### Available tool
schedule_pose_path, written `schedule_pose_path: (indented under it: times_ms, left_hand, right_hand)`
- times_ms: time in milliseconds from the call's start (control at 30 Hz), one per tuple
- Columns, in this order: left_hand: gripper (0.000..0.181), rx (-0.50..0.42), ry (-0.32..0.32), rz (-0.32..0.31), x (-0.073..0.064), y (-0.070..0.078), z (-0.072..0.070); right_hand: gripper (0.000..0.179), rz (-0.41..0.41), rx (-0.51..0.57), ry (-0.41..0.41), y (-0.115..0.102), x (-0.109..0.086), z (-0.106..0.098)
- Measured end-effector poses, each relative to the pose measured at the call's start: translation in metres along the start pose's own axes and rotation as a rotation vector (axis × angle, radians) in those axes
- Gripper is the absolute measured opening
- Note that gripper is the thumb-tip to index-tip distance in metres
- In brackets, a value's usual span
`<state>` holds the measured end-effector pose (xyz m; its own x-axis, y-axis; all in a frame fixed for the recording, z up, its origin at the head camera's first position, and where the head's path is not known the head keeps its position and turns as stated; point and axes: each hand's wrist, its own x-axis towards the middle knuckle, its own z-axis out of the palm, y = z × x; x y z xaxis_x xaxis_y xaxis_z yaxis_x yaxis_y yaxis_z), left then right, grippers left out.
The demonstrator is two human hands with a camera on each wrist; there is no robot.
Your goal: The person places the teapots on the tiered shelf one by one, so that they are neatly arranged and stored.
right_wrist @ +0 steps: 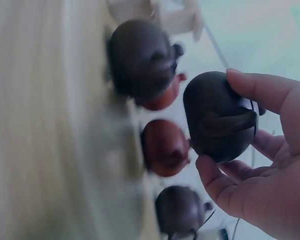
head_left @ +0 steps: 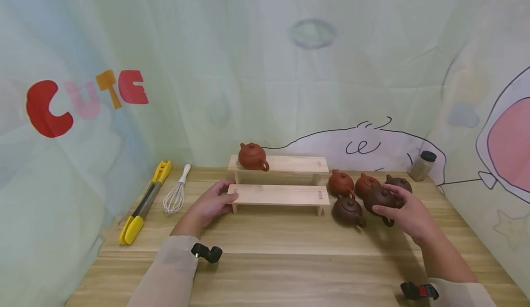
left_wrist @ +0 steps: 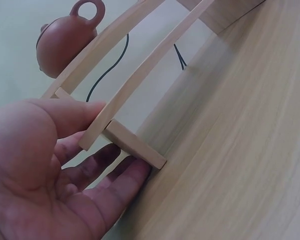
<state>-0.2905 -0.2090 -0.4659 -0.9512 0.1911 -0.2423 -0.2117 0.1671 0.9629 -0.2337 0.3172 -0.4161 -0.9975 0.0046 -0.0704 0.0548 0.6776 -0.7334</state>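
Observation:
My right hand (head_left: 407, 210) holds a dark brown teapot (right_wrist: 215, 107) between thumb and fingers, lifted off the table in the right wrist view. Below and beside it stand two reddish teapots (head_left: 340, 182) and two more dark teapots (head_left: 348, 211). My left hand (head_left: 213, 203) grips the left end of the front wooden stand (head_left: 281, 194), its thumb on the top board and fingers at the leg in the left wrist view. On the rear, higher wooden stand (head_left: 294, 163) sits another reddish teapot (head_left: 251, 156), at the left end, its handle turned to the right.
Yellow-tipped tongs (head_left: 145, 203) and a white-handled whisk (head_left: 178, 192) lie on the left of the wooden table (head_left: 265, 275). A black-lidded jar (head_left: 422, 165) stands at the back right. Printed curtains (head_left: 265, 67) enclose the back and sides.

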Motion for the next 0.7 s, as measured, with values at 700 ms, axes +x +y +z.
schedule_pose_path:
  times_ms: [700]
  left_hand:
    - [0.058, 0.016, 0.017, 0.011, 0.003, -0.003, 0.001]
  right_hand:
    - [0.083, -0.197, 0.136, -0.045, -0.118, 0.016, 0.065]
